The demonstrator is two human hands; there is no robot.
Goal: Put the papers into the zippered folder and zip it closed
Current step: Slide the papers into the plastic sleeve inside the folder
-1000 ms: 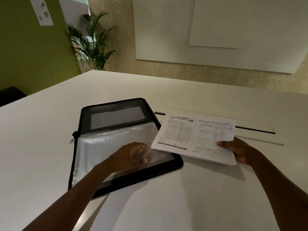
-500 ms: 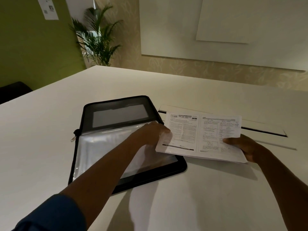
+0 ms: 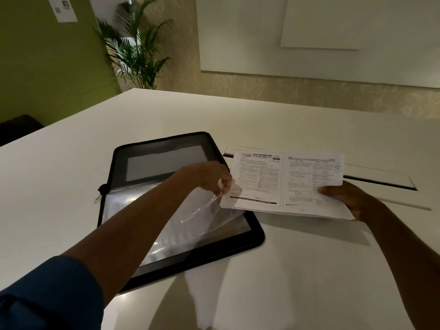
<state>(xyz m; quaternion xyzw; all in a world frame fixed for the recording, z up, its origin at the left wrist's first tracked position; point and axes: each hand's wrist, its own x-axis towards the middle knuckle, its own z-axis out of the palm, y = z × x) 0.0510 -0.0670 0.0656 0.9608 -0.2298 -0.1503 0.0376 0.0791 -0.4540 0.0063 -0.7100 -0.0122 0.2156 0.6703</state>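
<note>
A black zippered folder [image 3: 252, 236] lies open and flat on the white table, its clear plastic sleeves showing. My left hand [image 3: 209, 177] pinches the right edge of a clear sleeve [image 3: 190, 225] and lifts it off the stack. My right hand [image 3: 350, 198] holds a bundle of printed papers [image 3: 285, 182] by its right edge, level above the table. The bundle's left edge sits over the folder's right side, close to my left fingers. A metal zipper pull [image 3: 98, 198] hangs at the folder's left edge.
A long cable slot [image 3: 381, 182] with a flap runs across the table behind the papers. A potted palm [image 3: 135, 48] stands beyond the far table edge by a green wall. A dark chair [image 3: 16, 127] sits at far left.
My left hand moved from the sleeve's middle to its right edge, pinched it and raised it. The papers shifted slightly left over the folder.
</note>
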